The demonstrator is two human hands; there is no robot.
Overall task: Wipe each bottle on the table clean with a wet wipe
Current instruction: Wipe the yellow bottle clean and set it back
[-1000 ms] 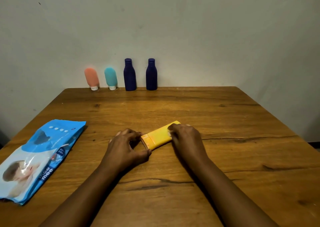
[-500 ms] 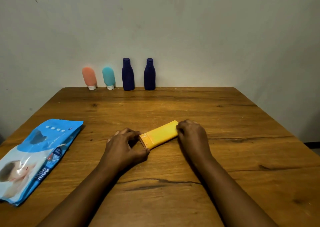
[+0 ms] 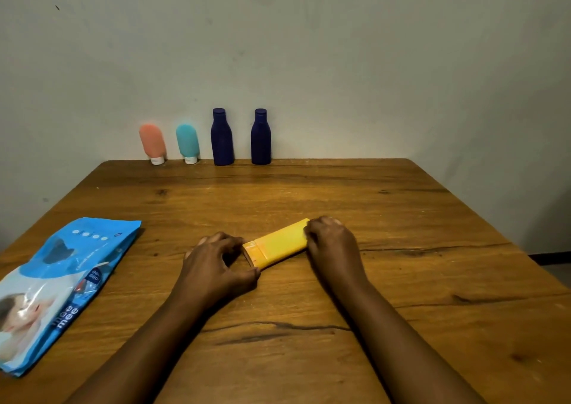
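Note:
A yellow bottle lies on its side in the middle of the wooden table. My left hand grips its cap end with curled fingers and thumb. My right hand is curled over its far end. No wipe shows in either hand. Standing in a row along the table's back edge are a pink bottle, a teal bottle and two dark blue bottles. A blue wet wipe pack lies flat at the left.
A grey wall runs directly behind the row of bottles. The table's right edge drops off to a dark floor. The wipe pack reaches the table's left front edge.
My right hand has slid along the yellow bottle toward its far end, uncovering more of the body. My left hand has stayed on the cap end.

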